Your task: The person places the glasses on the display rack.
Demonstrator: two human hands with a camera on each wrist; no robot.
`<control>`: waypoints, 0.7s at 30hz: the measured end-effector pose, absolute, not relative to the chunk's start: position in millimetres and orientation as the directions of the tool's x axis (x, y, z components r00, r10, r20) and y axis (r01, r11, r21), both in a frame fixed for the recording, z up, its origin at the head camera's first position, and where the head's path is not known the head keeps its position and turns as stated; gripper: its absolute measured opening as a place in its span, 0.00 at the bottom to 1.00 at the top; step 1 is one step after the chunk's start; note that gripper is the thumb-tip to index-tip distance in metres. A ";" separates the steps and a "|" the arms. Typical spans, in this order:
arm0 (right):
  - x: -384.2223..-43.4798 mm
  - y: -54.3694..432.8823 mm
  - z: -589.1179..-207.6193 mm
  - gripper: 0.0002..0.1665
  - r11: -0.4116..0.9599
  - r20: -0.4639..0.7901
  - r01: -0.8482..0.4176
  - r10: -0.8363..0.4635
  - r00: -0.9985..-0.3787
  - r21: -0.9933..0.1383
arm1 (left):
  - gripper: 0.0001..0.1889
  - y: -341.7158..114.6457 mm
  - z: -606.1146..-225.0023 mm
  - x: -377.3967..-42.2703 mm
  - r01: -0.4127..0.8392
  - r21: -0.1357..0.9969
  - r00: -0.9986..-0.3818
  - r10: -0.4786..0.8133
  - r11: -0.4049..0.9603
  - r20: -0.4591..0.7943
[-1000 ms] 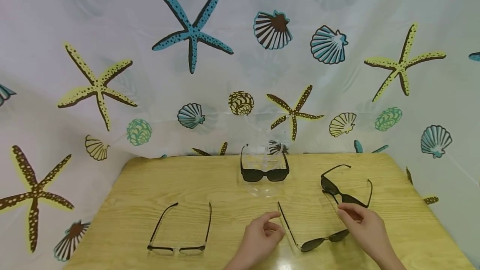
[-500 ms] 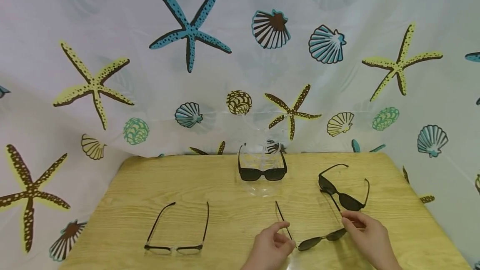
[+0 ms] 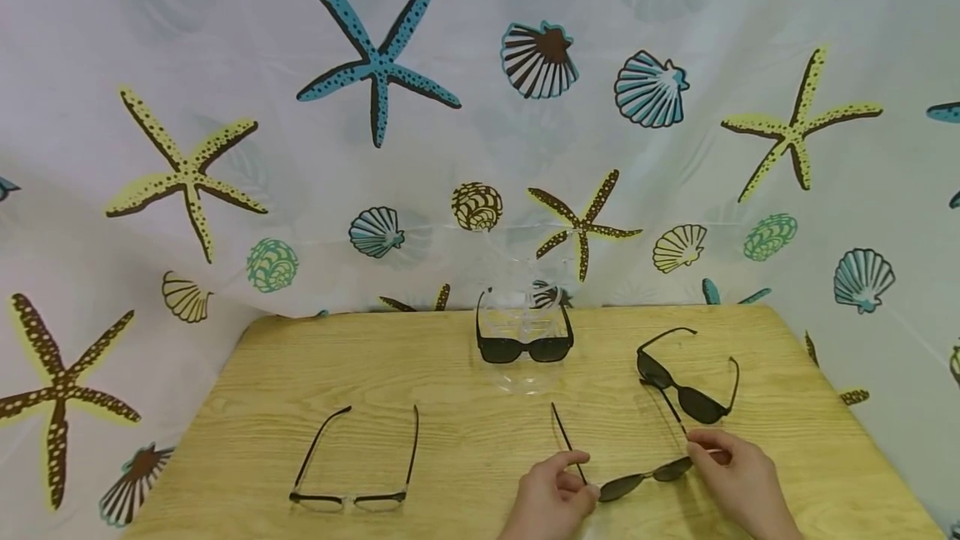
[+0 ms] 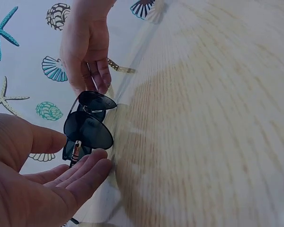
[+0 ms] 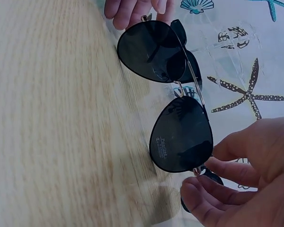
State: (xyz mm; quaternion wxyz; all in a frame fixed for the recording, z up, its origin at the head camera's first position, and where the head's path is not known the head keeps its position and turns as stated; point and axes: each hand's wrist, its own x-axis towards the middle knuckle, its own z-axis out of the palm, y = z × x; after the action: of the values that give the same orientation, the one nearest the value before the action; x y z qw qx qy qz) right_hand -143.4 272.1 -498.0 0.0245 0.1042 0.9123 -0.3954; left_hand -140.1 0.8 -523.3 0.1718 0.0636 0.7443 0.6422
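Note:
A pair of aviator sunglasses (image 3: pixel 621 487) with dark lenses, a thin metal frame and spread temples is held between both hands near the front of the table. My left hand (image 3: pixel 551 494) grips it by the left hinge and temple, thumb and fingers on either side. At the other hinge, my right hand (image 3: pixel 738 473) pinches the temple; its fingertips hide part of that end. Close up in the right wrist view, the sunglasses (image 5: pixel 182 135) show small "Polarized" print on one lens. The left wrist view has them edge-on, the near lens (image 4: pixel 92 130) beside the left fingers.
Black sunglasses (image 3: pixel 701 405) lie open just behind the right hand. Another black pair (image 3: pixel 525 350) rests on a clear stand (image 3: pixel 528 382) at the back middle. Clear-lensed eyeglasses (image 3: pixel 348 498) lie at left on the wooden table (image 3: pixel 450 432). A shell-patterned curtain (image 3: pixel 480 107) hangs behind.
My left hand has moved right to the left hinge and temple of the aviator sunglasses and taken hold there. The right hand has come slightly nearer, still holding the other side.

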 end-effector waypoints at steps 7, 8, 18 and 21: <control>-144.6 272.3 -501.6 0.24 0.592 -0.206 0.245 0.135 -0.969 -0.768 | 0.18 2.0 -526.2 -138.2 -0.124 0.984 -0.939 0.307 0.124 -0.157; -145.3 272.1 -502.0 0.24 0.576 -0.216 0.249 0.127 -0.968 -0.778 | 0.18 1.7 -526.3 -138.4 -0.125 0.985 -0.939 0.306 0.120 -0.157; -144.6 266.5 -497.8 0.24 0.472 -0.257 0.282 0.117 -0.959 -0.835 | 0.18 -3.9 -520.2 -137.7 -0.088 0.989 -0.962 0.248 0.116 -0.114; -143.7 264.5 -494.2 0.25 0.445 -0.253 0.276 0.112 -0.961 -0.852 | 0.18 -8.1 -514.2 -137.0 -0.080 0.989 -0.967 0.230 0.125 -0.107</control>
State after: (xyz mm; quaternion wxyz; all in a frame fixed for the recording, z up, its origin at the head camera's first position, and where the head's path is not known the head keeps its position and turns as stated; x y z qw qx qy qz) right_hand -143.7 264.5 -494.2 0.0797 0.1146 0.8463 -0.5140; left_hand -137.0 -8.1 -514.2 0.1176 0.0506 0.7408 0.6595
